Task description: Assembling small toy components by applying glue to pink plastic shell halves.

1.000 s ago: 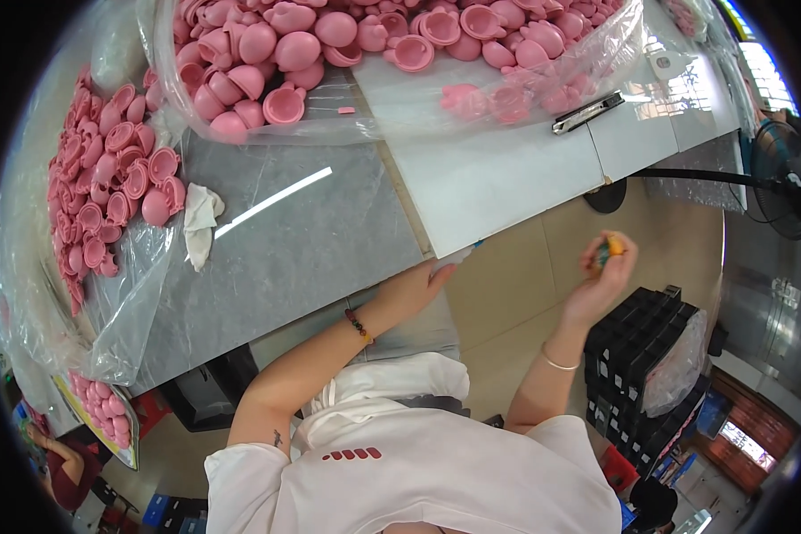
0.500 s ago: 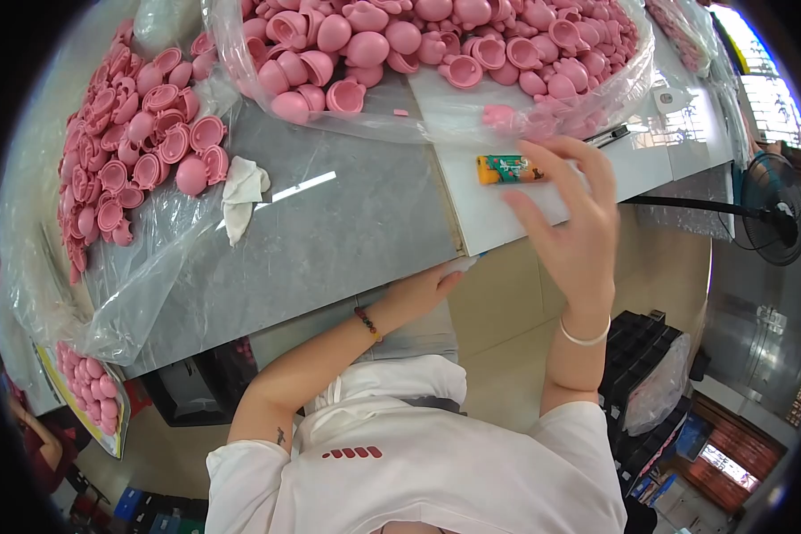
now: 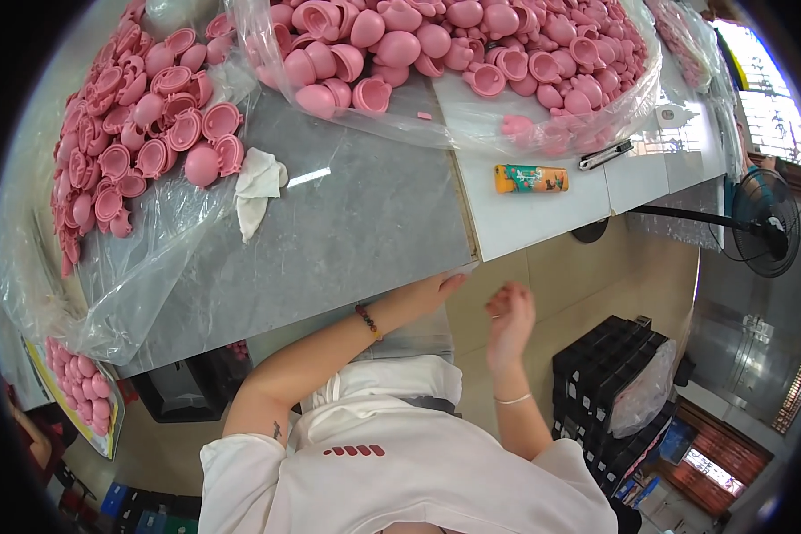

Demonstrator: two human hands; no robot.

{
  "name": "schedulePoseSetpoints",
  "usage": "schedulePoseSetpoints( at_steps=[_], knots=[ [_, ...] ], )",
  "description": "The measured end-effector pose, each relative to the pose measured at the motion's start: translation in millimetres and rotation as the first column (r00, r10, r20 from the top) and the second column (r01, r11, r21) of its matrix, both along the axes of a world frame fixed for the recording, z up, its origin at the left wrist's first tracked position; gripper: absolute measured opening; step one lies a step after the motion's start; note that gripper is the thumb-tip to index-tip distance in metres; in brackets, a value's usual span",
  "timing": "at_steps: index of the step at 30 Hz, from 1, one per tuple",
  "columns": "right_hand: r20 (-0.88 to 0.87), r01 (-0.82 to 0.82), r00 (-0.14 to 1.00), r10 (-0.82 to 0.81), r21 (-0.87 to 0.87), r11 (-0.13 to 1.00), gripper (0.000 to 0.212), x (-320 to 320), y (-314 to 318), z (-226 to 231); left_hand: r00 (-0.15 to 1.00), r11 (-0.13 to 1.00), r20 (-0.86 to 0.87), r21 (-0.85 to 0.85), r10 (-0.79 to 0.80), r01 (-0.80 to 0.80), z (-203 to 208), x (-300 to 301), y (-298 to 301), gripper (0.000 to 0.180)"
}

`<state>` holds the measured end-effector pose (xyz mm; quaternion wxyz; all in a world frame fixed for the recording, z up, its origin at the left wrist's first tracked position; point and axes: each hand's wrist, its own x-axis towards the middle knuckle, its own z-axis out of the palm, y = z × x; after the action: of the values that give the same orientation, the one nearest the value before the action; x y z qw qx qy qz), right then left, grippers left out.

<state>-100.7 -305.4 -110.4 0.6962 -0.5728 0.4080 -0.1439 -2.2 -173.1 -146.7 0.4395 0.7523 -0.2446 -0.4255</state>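
On the white board [image 3: 507, 218], the lighter [image 3: 531, 179] lies lengthwise left to right, beyond the right hand [image 3: 512, 319], which is nearer than the left hand [image 3: 431, 291]. Right fingers curl, clear of it; whether either hand grips anything cannot be told.

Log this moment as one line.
left hand: at table edge; right hand: curled, off table; yellow item: on white panel; pink parts: heaped

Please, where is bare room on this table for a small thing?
Bare: the grey tabletop between the white cloth and the white panel, and that panel's near strip, below the yellow-green object. Crowded: the far side, with pink parts, and the left end, with another pink heap.
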Motion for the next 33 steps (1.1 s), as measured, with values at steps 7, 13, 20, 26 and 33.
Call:
schedulePoseSetpoints(
  at_steps=[7, 13, 20, 26, 33],
  knots=[
    [0.149, -0.07, 0.989, -0.003, 0.477, 0.876, 0.041, 11.8, 34.4, -14.2, 0.946, 0.92, 0.236, -0.371, 0.224, -0.125, 30.7, -20.1, -7.6, 0.038],
    [0.344, 0.05, 0.817, -0.462, 0.757, 0.652, 0.035, 3.2, -39.2, -3.1, 0.847, 0.867, 0.502, -0.487, 0.175, 0.11, 118.2, -8.7, 49.7, 0.043],
    [0.686, -0.003, 0.721, -0.094, 0.138, 0.99, 0.028, 36.1, -12.1, 87.9, 0.352, 0.812, 0.765, -0.362, 0.539, -0.457, 190.7, 33.7, 172.0, 0.025],
    [0.532, -0.323, 0.598, 0.6, -0.525, 0.788, 0.035, 101.3, 69.2, 126.1, 0.022, 0.568, 0.961, -0.143, 0.274, -0.81, 180.3, 57.0, 228.3, 0.024],
    [0.339, -0.323, 0.59, 0.733, -0.734, 0.598, 0.023, 163.1, 125.2, 138.3, 0.11, 0.407, 0.818, -0.16, 0.564, -0.899, 170.7, 52.9, 239.5, 0.02]
  ],
)
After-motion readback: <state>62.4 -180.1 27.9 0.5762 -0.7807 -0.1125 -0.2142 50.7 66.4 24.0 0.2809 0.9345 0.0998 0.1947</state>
